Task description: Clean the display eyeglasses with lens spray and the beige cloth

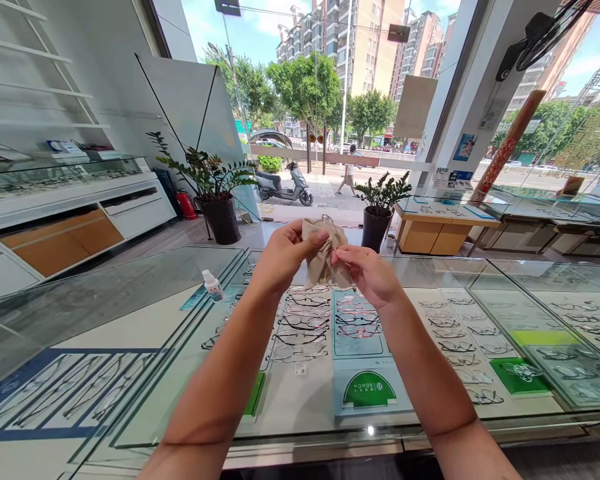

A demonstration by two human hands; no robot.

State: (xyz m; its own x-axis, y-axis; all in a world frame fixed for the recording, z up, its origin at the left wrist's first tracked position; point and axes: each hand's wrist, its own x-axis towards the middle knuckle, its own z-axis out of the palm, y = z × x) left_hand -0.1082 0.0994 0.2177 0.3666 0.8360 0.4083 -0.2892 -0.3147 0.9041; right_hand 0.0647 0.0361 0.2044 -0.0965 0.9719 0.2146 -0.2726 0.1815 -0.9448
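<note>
Head view shows left fingers [318, 239] closed on cloth [313, 271], right fingers [349, 254] pinching wire eyeglasses [326, 219].

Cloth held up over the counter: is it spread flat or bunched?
Bunched: the cloth is gathered into creases under the left hand's thumb, with folds running down from there rather than a smooth, flat sheet.

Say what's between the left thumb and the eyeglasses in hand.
The beige cloth: the head view shows it bunched under the left hand's thumb, around part of the eyeglasses.
</note>
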